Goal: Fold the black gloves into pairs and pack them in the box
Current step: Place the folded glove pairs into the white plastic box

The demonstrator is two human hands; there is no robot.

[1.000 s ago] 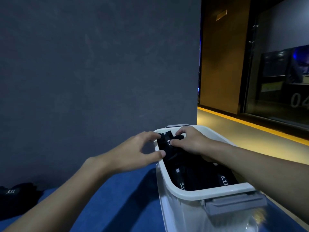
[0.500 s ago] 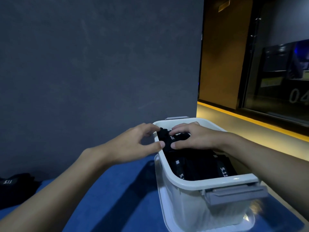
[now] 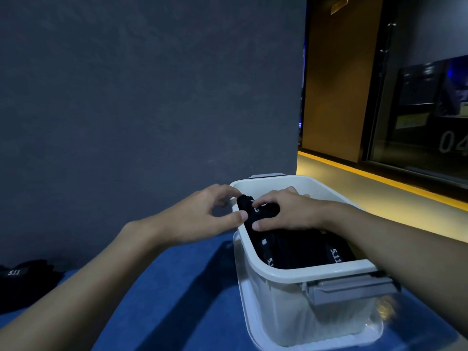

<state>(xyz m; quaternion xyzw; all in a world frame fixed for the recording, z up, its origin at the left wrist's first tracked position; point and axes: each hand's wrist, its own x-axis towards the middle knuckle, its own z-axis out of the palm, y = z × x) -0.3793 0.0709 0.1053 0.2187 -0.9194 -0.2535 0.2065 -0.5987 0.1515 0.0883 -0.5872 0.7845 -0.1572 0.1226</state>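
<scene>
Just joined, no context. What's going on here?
A person is packing black gloves into a white box on a blue surface. The right hand holds a folded pair down at the box's far left corner, while the left hand pinches that pair's end at the rim between thumb and forefinger. More packed gloves, marked 5.11, already lie in the box. A loose pile of black gloves waits on the surface at far left, unpacked.

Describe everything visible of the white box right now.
The white plastic box stands upright and open-topped on the blue surface, translucent walls under an opaque rim, a grey latch at each end. Folded black gloves lie inside. The right hand grips the gloves inside; the left hand touches its left rim.
</scene>
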